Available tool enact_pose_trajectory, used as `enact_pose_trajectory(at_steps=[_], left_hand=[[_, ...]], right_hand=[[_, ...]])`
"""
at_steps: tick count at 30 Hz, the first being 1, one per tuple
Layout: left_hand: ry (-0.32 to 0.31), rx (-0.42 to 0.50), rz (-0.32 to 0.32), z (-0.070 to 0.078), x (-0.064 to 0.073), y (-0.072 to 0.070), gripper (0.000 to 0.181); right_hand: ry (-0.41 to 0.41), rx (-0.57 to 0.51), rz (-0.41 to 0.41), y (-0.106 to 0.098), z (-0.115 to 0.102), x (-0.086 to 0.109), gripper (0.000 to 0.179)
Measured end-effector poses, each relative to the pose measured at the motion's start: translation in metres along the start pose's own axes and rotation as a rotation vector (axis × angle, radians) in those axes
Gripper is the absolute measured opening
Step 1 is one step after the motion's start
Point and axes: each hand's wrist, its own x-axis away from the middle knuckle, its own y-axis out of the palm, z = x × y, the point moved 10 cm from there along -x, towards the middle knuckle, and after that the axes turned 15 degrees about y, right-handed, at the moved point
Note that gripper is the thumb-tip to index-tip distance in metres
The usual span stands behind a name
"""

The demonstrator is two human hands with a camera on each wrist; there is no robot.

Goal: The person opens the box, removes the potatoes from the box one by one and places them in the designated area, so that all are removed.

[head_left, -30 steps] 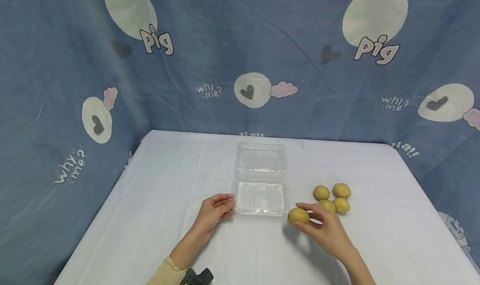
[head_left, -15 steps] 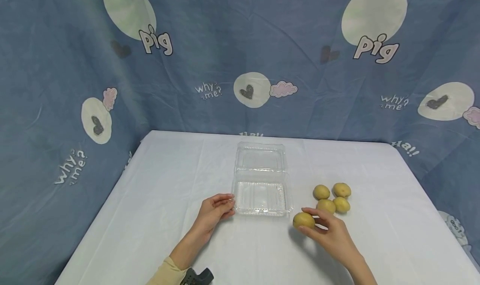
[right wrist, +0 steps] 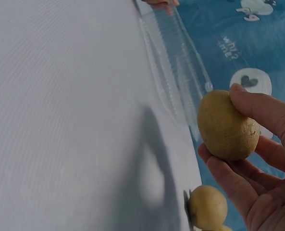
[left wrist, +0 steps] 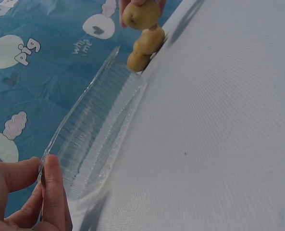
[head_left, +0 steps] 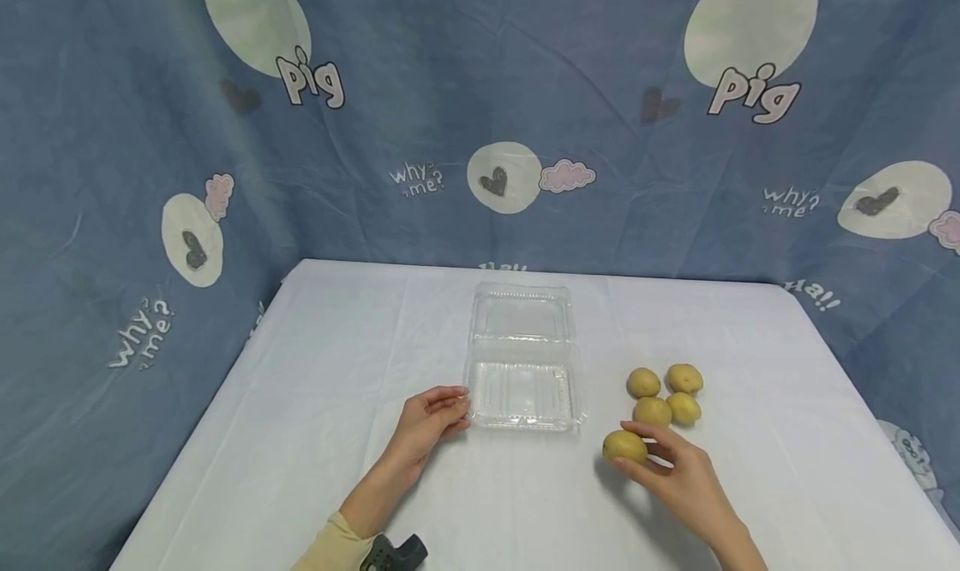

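My left hand (head_left: 426, 428) pinches the left rim of a clear plastic clamshell box (head_left: 517, 394) between thumb and fingers; the left wrist view shows this grip near the box's corner. The box lies unfolded on the table, its lid (head_left: 522, 314) tipped back on the far side. To the box's right, my right hand (head_left: 686, 479) holds a yellow-brown potato (right wrist: 226, 126) above the tabletop, thumb on one side and fingertips on the other. Its shadow falls on the cloth below. Just beyond that hand, several more potatoes (head_left: 652, 412) lie bunched together.
A white cloth (head_left: 337, 338) covers the table. Behind and to the sides hangs a blue printed curtain (head_left: 360, 137), close to the table's far edge. A dark device (head_left: 393, 553) is strapped at my left wrist.
My right hand has drawn away from the box's near right corner, moving right and slightly nearer with the potato in its grip. The left hand keeps its place on the rim.
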Motion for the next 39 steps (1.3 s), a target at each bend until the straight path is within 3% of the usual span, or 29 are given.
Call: enact_pose_trajectory(at_steps=[10, 27, 39], left_hand=[[-0.001, 0.008, -0.002, -0.001, -0.001, 0.000, 0.032], [0.001, 0.028, -0.001, 0.001, 0.001, 0.001, 0.030], [0.002, 0.019, 0.001, 0.000, 0.000, 0.000, 0.030]], right_hand=[[0.008, 0.017, 0.033, -0.006, 0.006, 0.000, 0.045], [0.048, 0.095, 0.115, -0.035, 0.023, 0.002, 0.047], [0.091, 0.117, 0.122, -0.041, 0.035, 0.002, 0.047]])
